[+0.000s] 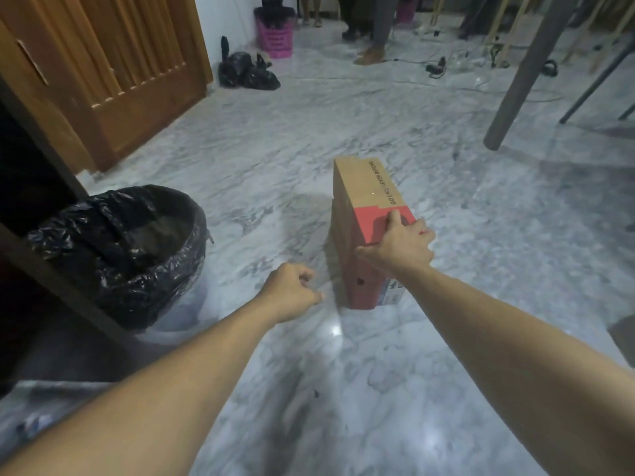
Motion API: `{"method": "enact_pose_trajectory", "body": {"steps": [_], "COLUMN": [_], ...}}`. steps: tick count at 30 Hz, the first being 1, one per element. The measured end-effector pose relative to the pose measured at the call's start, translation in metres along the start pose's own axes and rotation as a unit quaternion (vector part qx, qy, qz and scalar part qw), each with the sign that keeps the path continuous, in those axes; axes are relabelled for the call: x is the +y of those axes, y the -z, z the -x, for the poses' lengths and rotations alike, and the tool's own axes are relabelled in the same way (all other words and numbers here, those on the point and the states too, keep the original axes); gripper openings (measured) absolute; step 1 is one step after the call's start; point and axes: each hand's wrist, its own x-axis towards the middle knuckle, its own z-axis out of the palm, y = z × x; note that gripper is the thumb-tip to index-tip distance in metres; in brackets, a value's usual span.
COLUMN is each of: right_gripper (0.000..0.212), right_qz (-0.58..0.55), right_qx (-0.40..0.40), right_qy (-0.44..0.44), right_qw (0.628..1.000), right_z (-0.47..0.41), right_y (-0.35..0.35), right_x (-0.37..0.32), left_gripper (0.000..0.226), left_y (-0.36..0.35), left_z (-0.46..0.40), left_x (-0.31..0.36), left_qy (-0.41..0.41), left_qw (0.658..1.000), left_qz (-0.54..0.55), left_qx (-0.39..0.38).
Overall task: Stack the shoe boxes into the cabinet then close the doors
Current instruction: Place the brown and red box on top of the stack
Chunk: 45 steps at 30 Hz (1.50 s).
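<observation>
A single shoe box (364, 214), brown cardboard with a red near end, stands on its long edge on the grey-veined marble floor (343, 125). Black lettering runs along its upper face; only "GO" and "EVER BEFORE" can be read, the middle being lost to glare. A label on the box's near end is mostly hidden behind the right forearm.

The right hand (400, 243) grasps the top of the red end, fingers over the upper face and thumb down the left side. The left hand (292, 292) hangs just left of the box, apart from it, its fingers curled inward and holding nothing.

At the left edge a dark opening bounded by dark wooden edges (41, 139) is cut off by the frame; its interior cannot be made out. Just beside it stands a bin lined with a black plastic bag (120, 249), between the opening and the box. Behind is a panelled wooden door (113, 73). Farther back lie tied black bags (249, 72) and a pink bucket (275, 30) against the wall. Legs of standing persons (372, 32), cables, and grey furniture legs (529, 67) occupy the far right, all cropped above.
</observation>
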Motion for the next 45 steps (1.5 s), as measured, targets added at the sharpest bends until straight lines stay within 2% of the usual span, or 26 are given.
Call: {"method": "enact_pose_trajectory", "body": {"steps": [3,7,10,13,14,17,18,19,21,23,25,27,31,33,37,41,43,45], "right_gripper": [0.090,0.085,0.092,0.093,0.090,0.077,0.073,0.069,0.062,0.063,0.074,0.075,0.052,0.056,0.060,0.050,0.064,0.058], "right_qz": [-0.012,0.015,-0.005,-0.078,-0.119,-0.206,-0.245,-0.292,-0.366,-0.382,-0.388,-0.372,-0.310,-0.297,-0.325,-0.321,-0.330,-0.328], "right_qx": [-0.054,-0.119,-0.182,-0.289,-0.334,-0.449,-0.458,-0.440,-0.330,-0.245,-0.221,-0.204,-0.193,-0.221,-0.286,-0.221,-0.195,-0.193], "right_qy": [-0.008,0.074,0.148,0.178,0.181,0.171,0.153,0.122,0.043,-0.013,-0.065,-0.098,-0.089,-0.073,-0.076,-0.055,-0.049,-0.030], "right_qw": [0.998,0.990,0.972,0.937,0.917,0.852,0.841,0.840,0.869,0.891,0.892,0.900,0.927,0.926,0.898,0.919,0.922,0.924], "right_z": [0.004,0.019,0.028,0.032,0.032,0.030,0.028,0.028,0.030,0.036,0.044,0.057,0.091,0.105,0.116,0.127,0.128,0.134], "right_y": [0.009,0.026,0.042,0.056,0.059,0.061,0.057,0.049,0.028,0.004,-0.018,-0.029,-0.040,-0.042,-0.042,-0.021,-0.009,0.006], "right_x": [0.009,0.042,0.070,0.094,0.102,0.123,0.129,0.133,0.138,0.140,0.143,0.145,0.150,0.156,0.159,0.145,0.138,0.131], "left_gripper": [0.066,0.077,0.092,0.102,0.098,0.043,0.034,0.029,0.024,0.031,0.037,0.032,0.019,0.019,0.015,0.021,0.030,0.030], "left_y": [0.003,0.011,0.016,0.016,0.015,0.010,0.007,0.004,-0.003,-0.009,-0.016,-0.020,-0.028,-0.030,-0.028,-0.014,-0.003,0.008], "left_z": [-0.004,-0.007,-0.007,0.000,0.002,0.017,0.020,0.024,0.029,0.035,0.044,0.052,0.064,0.067,0.074,0.095,0.106,0.124], "left_x": [-0.005,-0.015,-0.027,-0.039,-0.045,-0.058,-0.064,-0.069,-0.081,-0.091,-0.103,-0.112,-0.121,-0.125,-0.123,-0.101,-0.092,-0.082], "left_qy": [0.013,0.026,0.046,0.063,0.074,0.078,0.073,0.072,0.081,0.098,0.113,0.125,0.145,0.158,0.168,0.146,0.115,0.087], "left_qw": [1.000,0.998,0.994,0.989,0.986,0.980,0.978,0.977,0.976,0.977,0.976,0.973,0.964,0.956,0.946,0.951,0.959,0.965], "left_qz": [0.009,0.034,0.055,0.096,0.118,0.177,0.189,0.196,0.193,0.182,0.185,0.191,0.220,0.245,0.277,0.271,0.257,0.248], "left_qx": [0.016,0.053,0.077,0.090,0.088,0.053,0.047,0.052,0.062,0.050,0.030,0.025,0.024,0.020,-0.007,-0.013,-0.012,-0.003]}}
